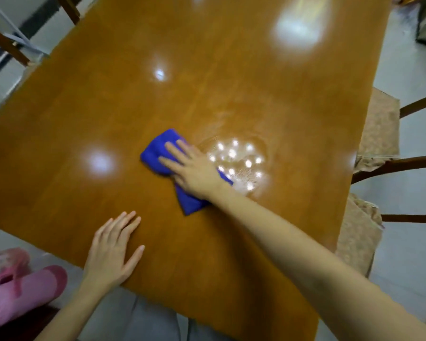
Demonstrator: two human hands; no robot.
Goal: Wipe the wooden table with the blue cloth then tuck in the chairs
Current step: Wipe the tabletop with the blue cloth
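Cloth, blue, bunched, under our flat, straight-fingered right hand on table; left hand flat, fingers spread, by near edge. Chairs line right edge.

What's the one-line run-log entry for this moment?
phase: wiping | right hand: flat on blue cloth, mid-table | left hand: flat on wooden table, near edge | chairs: seats sticking out
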